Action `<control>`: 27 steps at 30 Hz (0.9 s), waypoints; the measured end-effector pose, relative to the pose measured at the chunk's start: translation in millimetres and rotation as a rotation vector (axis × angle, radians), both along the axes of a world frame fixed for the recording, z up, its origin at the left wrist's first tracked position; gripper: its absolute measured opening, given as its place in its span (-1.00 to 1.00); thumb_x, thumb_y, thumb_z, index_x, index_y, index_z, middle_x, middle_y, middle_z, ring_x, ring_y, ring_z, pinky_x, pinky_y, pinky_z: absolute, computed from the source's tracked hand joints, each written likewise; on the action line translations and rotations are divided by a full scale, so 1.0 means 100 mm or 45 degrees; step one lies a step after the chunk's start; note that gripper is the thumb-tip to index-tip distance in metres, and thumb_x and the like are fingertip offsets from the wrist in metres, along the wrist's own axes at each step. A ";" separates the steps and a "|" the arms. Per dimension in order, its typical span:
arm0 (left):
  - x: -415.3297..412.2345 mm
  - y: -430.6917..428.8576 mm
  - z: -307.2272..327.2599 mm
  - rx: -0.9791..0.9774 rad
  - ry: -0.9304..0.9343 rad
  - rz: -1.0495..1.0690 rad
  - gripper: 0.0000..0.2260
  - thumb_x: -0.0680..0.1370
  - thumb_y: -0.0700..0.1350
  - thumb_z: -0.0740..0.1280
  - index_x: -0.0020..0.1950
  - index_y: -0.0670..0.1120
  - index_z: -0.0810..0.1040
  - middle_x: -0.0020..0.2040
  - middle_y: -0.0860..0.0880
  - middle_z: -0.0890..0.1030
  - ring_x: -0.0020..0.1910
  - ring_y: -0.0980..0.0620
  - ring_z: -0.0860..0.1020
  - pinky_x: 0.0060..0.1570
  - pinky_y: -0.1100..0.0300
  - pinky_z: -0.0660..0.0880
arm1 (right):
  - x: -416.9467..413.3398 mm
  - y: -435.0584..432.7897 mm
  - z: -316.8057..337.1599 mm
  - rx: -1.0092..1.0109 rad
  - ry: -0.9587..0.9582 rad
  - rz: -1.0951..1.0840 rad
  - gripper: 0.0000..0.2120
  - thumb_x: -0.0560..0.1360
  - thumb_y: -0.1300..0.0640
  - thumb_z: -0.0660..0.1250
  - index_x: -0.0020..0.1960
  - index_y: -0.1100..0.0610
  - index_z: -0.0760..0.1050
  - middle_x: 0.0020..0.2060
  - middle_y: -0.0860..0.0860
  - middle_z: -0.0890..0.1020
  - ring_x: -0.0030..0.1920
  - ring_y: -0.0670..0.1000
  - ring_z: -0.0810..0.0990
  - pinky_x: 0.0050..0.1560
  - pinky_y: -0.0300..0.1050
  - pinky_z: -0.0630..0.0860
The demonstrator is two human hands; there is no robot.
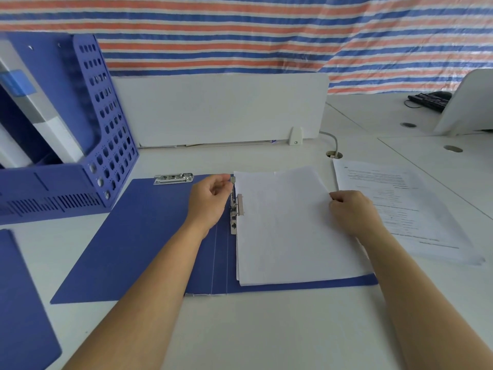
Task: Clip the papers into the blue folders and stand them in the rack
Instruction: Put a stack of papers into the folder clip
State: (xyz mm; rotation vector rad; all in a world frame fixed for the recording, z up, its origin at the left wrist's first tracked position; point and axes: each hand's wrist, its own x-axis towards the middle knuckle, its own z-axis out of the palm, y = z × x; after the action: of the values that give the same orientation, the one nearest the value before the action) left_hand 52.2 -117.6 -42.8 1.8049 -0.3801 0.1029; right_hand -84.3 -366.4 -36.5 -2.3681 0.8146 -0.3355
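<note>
A blue folder [138,236] lies open flat on the desk. A stack of blank white papers [288,236] rests on its right half, its left edge against the metal spine clip [234,206]. My left hand [209,201] pinches the raised lever of that clip between thumb and fingers. My right hand [352,212] grips the right edge of the paper stack with curled fingers. A second metal clip [173,178] sits at the top edge of the folder's left half. The blue perforated rack [106,134] stands at the left with folders upright in it.
Printed sheets [405,209] lie to the right of the folder. Another blue folder [24,297] lies at the lower left edge. A white divider panel [218,110] stands behind, with a cable hole [334,155] and a keyboard [429,100] at far right.
</note>
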 end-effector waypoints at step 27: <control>-0.61 0.49 -0.06 0.844 -0.573 -0.241 -0.63 0.52 -0.28 0.23 0.20 0.06 0.62 0.06 0.14 0.57 -0.01 0.17 0.47 -0.09 0.25 0.47 | -0.06 0.10 0.05 -0.106 0.086 -0.071 -0.66 0.48 0.25 0.12 0.14 0.17 0.58 0.02 0.15 0.63 -0.01 0.21 0.53 -0.03 0.04 0.50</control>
State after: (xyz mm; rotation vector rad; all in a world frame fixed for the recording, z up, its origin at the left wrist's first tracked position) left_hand -8.7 -68.2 -48.8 2.3826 -0.9930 0.2775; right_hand -90.1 -356.9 -31.1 -2.4491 0.9162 -0.3198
